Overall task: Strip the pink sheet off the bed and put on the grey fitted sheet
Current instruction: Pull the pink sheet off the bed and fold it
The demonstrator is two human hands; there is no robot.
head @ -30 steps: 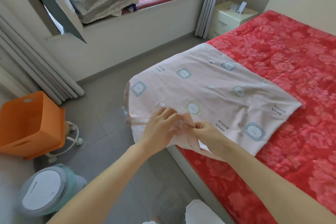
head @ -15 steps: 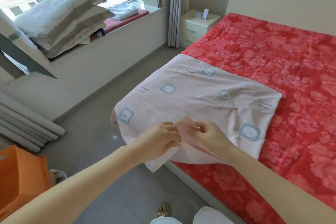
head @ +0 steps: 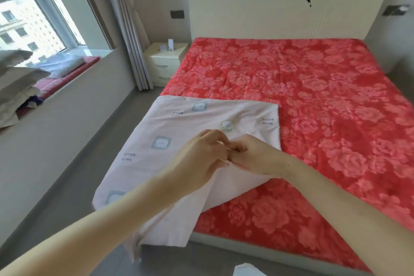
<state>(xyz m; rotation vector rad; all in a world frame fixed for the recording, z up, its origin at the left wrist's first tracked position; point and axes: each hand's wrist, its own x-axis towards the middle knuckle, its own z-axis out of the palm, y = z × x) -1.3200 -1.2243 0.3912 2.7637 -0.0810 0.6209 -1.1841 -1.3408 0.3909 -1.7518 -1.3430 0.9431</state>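
Left hand [head: 201,155] and right hand [head: 254,158] are meeting, curled fingers [head: 220,139] pinching a folded pink sheet [head: 179,123]. It is lying on the red bed's [head: 324,101] seven o'clock corner, one end hanging off.

Strong daylight came from the window [head: 33,18] at ten o'clock, its upper panes washed out. The room was bright, with soft shadows. Wide-angle distortion curved the sill wall [head: 67,114] at eight o'clock, and the folded bedding [head: 15,83] at nine o'clock was smeared with blur
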